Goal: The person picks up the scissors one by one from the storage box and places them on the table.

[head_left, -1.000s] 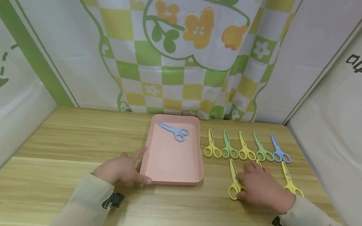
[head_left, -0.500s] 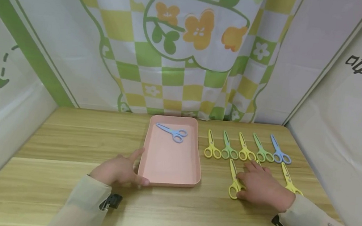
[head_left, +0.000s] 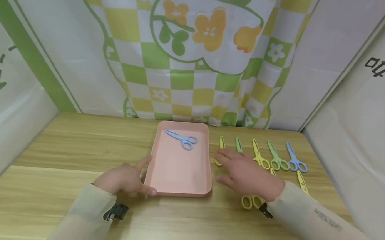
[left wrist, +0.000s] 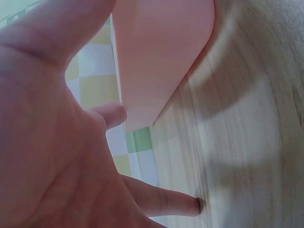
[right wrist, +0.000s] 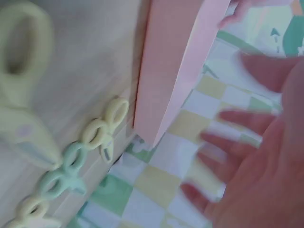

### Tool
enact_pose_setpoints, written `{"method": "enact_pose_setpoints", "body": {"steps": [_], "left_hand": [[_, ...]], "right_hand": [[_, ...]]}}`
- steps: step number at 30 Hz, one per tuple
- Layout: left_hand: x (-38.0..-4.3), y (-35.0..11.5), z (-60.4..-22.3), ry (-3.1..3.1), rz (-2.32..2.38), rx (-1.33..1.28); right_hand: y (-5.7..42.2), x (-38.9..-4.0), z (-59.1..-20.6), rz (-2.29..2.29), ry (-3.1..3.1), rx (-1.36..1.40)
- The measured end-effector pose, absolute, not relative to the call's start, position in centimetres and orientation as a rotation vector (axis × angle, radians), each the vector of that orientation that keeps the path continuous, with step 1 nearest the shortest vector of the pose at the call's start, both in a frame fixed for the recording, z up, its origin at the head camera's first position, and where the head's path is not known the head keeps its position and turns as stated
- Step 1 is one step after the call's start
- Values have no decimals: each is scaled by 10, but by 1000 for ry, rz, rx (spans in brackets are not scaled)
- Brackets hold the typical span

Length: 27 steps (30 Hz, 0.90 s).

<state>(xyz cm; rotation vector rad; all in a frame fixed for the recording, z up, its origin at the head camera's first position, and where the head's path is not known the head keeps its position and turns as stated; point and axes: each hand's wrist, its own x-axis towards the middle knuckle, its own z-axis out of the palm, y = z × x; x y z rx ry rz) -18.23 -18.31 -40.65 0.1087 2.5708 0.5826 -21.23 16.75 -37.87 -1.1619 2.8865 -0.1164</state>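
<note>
A pink tray (head_left: 180,178) lies on the table with a pair of blue scissors (head_left: 181,137) at its far end. My left hand (head_left: 122,179) touches the tray's near left corner, thumb and fingers spread. My right hand (head_left: 246,175) hovers right of the tray with nothing in it; its fingers look extended and blurred in the right wrist view. Beneath or beside it are yellow scissors (head_left: 222,141) and green scissors (head_left: 239,144), partly covered. Below its wrist show the handles of other yellow scissors (head_left: 247,202).
Farther right in the back row lie yellow scissors (head_left: 259,157), green scissors (head_left: 277,158) and blue scissors (head_left: 295,159). More yellow scissors (head_left: 300,180) sit in front, half behind the right sleeve. A checkered curtain (head_left: 182,80) hangs behind the table (head_left: 71,147).
My right hand has left the front row of yellow scissors and moved left and away from me, towards the tray. The left hand stays on the tray, which has shifted slightly left.
</note>
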Motion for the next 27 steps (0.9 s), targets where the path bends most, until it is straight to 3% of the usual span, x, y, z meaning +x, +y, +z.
{"method": "enact_pose_setpoints", "body": {"steps": [6, 11, 27], "left_hand": [[-185, -185, -409, 2557, 590, 104], [-185, -184, -410, 2565, 590, 98], [-183, -184, -406, 2582, 591, 106]], "right_hand": [[110, -267, -392, -46, 2668, -1129], [83, -291, -402, 80, 2622, -1013], [64, -288, -407, 126, 2656, -1088]]}}
